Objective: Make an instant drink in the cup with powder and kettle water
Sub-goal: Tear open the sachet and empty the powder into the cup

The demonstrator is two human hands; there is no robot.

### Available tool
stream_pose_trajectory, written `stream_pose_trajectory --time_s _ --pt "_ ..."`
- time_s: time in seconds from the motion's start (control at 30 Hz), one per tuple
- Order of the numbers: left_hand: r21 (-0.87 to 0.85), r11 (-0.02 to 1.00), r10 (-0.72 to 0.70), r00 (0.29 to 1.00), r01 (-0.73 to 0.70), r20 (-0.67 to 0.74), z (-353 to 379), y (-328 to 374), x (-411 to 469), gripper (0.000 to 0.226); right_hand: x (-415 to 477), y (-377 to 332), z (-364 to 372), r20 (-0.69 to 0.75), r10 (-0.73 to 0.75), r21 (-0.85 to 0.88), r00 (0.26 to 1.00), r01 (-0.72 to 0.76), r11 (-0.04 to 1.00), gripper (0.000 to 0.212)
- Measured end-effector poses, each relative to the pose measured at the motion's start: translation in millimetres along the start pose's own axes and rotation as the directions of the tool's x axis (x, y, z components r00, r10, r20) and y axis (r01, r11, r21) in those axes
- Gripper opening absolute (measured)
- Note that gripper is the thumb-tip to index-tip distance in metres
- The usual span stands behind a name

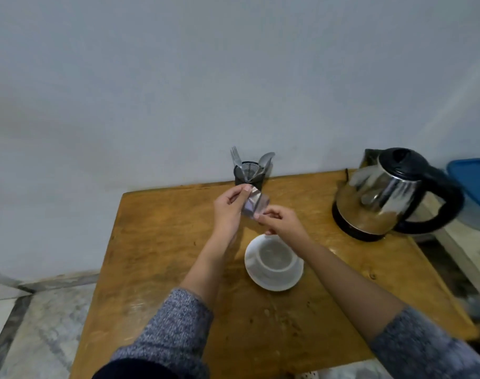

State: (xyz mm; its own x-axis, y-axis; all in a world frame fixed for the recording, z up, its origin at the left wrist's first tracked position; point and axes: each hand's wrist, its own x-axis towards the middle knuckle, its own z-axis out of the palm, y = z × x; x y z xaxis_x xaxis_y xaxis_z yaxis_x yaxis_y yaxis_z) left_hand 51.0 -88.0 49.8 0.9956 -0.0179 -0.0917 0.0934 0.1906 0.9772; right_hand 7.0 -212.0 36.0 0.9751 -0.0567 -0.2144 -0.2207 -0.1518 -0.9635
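A small silvery powder sachet [255, 203] is held up above the wooden table [162, 242], just beyond the cup. My left hand [229, 209] pinches its upper left corner and my right hand [279, 221] pinches its lower right corner. Below my right hand, a white cup [274, 259] stands on a white saucer [251, 259]; the cup looks empty. A steel kettle [386, 192] with a black lid, handle and base stands at the table's back right, apart from both hands.
A black mesh holder [250, 175] with a fork and spoons stands against the wall behind the sachet. A blue-lidded plastic container [474, 187] sits right of the kettle, off the table. The table's left edge drops to a tiled floor [41, 324].
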Motion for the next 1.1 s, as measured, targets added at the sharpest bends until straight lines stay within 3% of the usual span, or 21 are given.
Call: stream_pose_trajectory --time_s 0.1,0.2,0.3,0.53,0.63,0.8,0.9,1.0,1.1 --pt "0.026 1.0 -0.009 0.994 0.006 0.105 18 -4 -3 0.008 -7 7 -23 -0.073 0.139 0.171 0.988 -0.125 0.977 0.004" --pt "0.138 0.99 -0.046 0.979 0.019 0.197 23 -14 -7 0.019 -14 14 -40 -0.104 0.274 0.506 0.956 -0.186 0.842 0.003" --pt "0.304 0.952 -0.117 0.936 0.011 0.333 24 -22 -14 0.015 -21 23 -55 -0.101 0.332 0.551 0.938 -0.225 0.803 0.006" --pt "0.546 0.838 -0.304 0.819 -0.014 0.487 21 -30 -8 0.048 -24 33 -67 -0.093 0.268 0.089 0.959 -0.26 0.962 0.015" --pt "0.64 0.759 -0.322 0.789 -0.115 0.523 22 -37 -5 0.042 -24 31 -69 -0.077 0.215 -0.161 0.974 -0.225 0.961 0.014" --pt "0.682 0.699 -0.288 0.788 -0.215 0.544 16 -42 -6 0.015 -23 20 -59 -0.017 0.091 -0.532 0.996 -0.086 0.842 0.013" --pt "0.708 0.64 -0.255 0.787 -0.297 0.561 9 -45 -6 0.014 -21 13 -52 0.055 0.062 -0.707 0.997 -0.005 0.707 0.014" --pt "0.689 0.654 -0.22 0.793 -0.312 0.568 0 -48 -9 0.014 -18 7 -46 0.126 0.027 -0.802 0.992 0.086 0.59 0.017" --pt "0.664 0.7 -0.194 0.824 -0.264 0.532 -7 -51 -13 0.011 -17 -1 -41 0.185 0.028 -0.825 0.982 0.14 0.548 0.01"
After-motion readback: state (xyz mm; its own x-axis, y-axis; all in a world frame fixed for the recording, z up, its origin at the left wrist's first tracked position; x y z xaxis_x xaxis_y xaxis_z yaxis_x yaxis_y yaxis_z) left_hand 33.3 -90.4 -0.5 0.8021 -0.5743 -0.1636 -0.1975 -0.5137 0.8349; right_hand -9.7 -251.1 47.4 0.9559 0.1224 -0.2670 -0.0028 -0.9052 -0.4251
